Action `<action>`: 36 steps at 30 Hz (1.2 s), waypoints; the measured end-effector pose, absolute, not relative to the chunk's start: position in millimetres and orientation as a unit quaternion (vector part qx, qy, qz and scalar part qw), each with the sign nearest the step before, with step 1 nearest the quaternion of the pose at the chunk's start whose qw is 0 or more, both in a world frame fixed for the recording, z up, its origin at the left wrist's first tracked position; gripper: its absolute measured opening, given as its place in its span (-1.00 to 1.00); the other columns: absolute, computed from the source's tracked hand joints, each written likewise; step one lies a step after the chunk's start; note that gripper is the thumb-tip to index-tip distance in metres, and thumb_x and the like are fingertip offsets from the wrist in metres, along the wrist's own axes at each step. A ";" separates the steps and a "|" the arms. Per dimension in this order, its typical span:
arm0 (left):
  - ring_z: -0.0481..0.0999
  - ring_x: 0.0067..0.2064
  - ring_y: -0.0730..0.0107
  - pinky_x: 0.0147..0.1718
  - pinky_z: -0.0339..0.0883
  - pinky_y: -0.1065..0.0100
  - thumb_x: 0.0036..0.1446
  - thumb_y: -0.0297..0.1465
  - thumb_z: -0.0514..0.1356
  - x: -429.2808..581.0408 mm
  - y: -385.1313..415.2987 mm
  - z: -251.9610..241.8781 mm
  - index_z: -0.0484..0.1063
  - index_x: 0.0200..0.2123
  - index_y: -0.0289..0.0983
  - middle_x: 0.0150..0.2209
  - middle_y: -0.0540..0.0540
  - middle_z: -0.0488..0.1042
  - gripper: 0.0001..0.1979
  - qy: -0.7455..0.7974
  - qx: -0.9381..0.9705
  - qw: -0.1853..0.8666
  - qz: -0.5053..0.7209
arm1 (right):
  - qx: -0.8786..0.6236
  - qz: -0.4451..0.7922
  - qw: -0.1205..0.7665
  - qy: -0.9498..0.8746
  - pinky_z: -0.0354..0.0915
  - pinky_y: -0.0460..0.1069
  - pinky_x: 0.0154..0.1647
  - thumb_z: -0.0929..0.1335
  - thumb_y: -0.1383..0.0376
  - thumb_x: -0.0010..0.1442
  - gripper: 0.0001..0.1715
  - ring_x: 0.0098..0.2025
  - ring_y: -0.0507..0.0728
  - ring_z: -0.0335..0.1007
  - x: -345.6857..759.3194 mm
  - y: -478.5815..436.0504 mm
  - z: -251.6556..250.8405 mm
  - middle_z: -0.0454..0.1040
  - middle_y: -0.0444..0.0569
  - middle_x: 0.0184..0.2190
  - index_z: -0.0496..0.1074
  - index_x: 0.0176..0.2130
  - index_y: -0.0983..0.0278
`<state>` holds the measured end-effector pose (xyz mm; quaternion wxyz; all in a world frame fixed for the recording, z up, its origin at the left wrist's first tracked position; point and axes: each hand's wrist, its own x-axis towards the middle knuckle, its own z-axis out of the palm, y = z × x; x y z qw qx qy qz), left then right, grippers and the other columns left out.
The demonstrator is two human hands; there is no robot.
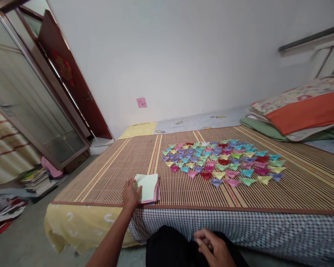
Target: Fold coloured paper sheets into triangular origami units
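A stack of square coloured paper (148, 188), pale green on top with pink sheets beneath, lies near the front edge of the bamboo mat. My left hand (131, 193) grips the stack at its left side, with the thumb over the top sheet. Over my dark-clothed lap, my right hand (213, 246) is loosely closed, and nothing shows between its curled fingers. To the right of the stack, many small folded paper pieces (210, 163) in several colours stand in rows on the mat.
The bamboo mat (111, 167) covers a bed with a checked sheet (239, 222) and a yellow cloth (80, 222) hanging at the front. Folded bedding (303, 107) is piled at the right. A pink note (141, 102) sticks to the wall. Books (36, 180) lie at the left.
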<state>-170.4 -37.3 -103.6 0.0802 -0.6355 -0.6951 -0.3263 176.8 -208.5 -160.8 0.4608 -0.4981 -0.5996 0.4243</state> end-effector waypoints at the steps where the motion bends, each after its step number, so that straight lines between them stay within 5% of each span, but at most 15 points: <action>1: 0.44 0.15 -0.10 0.14 0.33 -0.01 0.12 -0.43 0.27 -170.4 -37.9 -103.0 0.47 -0.15 -0.29 0.04 -0.34 0.50 -0.80 -0.689 -0.638 0.078 -0.334 | -0.498 0.422 0.459 -0.603 0.46 -0.02 -0.32 0.34 0.07 0.28 -0.69 -0.39 0.18 0.55 177.4 -209.1 -160.9 0.57 -0.02 -0.43 0.57 -0.31 0.20; 5: 0.48 0.06 0.02 0.11 0.34 0.00 0.18 -0.45 0.26 -168.9 -42.4 -99.1 0.47 -0.28 -0.27 -0.07 -0.23 0.54 -0.97 -0.666 -0.645 0.063 -0.369 | -0.495 0.410 0.464 -0.610 0.45 -0.03 -0.35 0.35 0.12 0.27 -0.73 -0.41 0.17 0.53 178.9 -209.9 -161.1 0.56 -0.04 -0.46 0.57 -0.32 0.21; 10: 0.53 -0.10 0.21 -0.05 0.42 0.08 0.31 -0.26 0.25 -166.1 -49.5 -80.4 0.48 -0.20 -0.30 -0.14 -0.11 0.53 -0.80 -0.648 -0.618 0.027 -0.444 | -0.492 0.421 0.474 -0.596 0.47 -0.01 -0.33 0.35 0.11 0.29 -0.71 -0.39 0.18 0.56 182.5 -211.0 -161.9 0.58 -0.01 -0.42 0.59 -0.29 0.23; 17: 0.46 -0.44 0.32 -0.38 0.39 0.31 0.15 -0.23 0.17 -155.9 -80.7 -30.4 0.23 -0.41 -0.16 -0.51 0.06 0.37 -0.81 -0.604 -0.552 -0.097 -0.567 | -0.499 0.442 0.474 -0.575 0.49 0.04 -0.24 0.35 -0.01 0.30 -0.60 -0.29 0.24 0.60 195.8 -214.2 -160.2 0.62 0.04 -0.35 0.59 -0.25 0.24; 26: 0.43 -0.57 0.40 -0.52 0.33 0.41 0.14 -0.12 0.25 -112.9 -161.0 -6.0 0.20 -0.35 -0.16 -0.59 0.12 0.42 -0.68 -0.533 -0.514 -0.278 -0.612 | -0.476 0.440 0.496 -0.577 0.48 0.03 -0.27 0.33 -0.15 0.29 -0.45 -0.36 0.22 0.57 185.4 -221.7 -108.3 0.59 0.01 -0.44 0.60 -0.29 0.23; 31: 0.41 -0.54 0.40 -0.50 0.33 0.42 0.09 -0.12 0.33 -93.0 -191.2 4.8 0.27 -0.41 -0.18 -0.59 0.08 0.42 -0.65 -0.499 -0.535 -0.351 -0.584 | -0.481 0.439 0.547 -0.525 0.51 0.13 -0.20 0.30 -0.28 0.23 -0.26 -0.24 0.31 0.61 196.6 -222.5 -57.9 0.67 0.17 -0.26 0.67 -0.13 0.26; 34: 0.36 -0.55 0.44 -0.52 0.31 0.44 0.07 -0.08 0.36 -76.7 -202.3 6.6 0.27 -0.42 -0.18 -0.57 0.10 0.39 -0.62 -0.464 -0.542 -0.416 -0.563 | -0.452 0.462 0.543 -0.536 0.50 0.09 -0.21 0.37 -0.20 0.23 -0.35 -0.21 0.30 0.60 194.9 -217.4 -32.5 0.67 0.12 -0.26 0.65 -0.06 0.25; 36: 0.35 -0.55 0.46 -0.53 0.30 0.45 0.07 -0.06 0.36 -65.6 -206.9 4.5 0.28 -0.42 -0.18 -0.57 0.10 0.37 -0.60 -0.448 -0.540 -0.448 -0.554 | -0.435 0.464 0.538 -0.553 0.45 0.02 -0.32 0.41 -0.14 0.21 -0.46 -0.33 0.21 0.54 187.8 -212.3 -23.6 0.61 0.00 -0.40 0.63 -0.23 0.27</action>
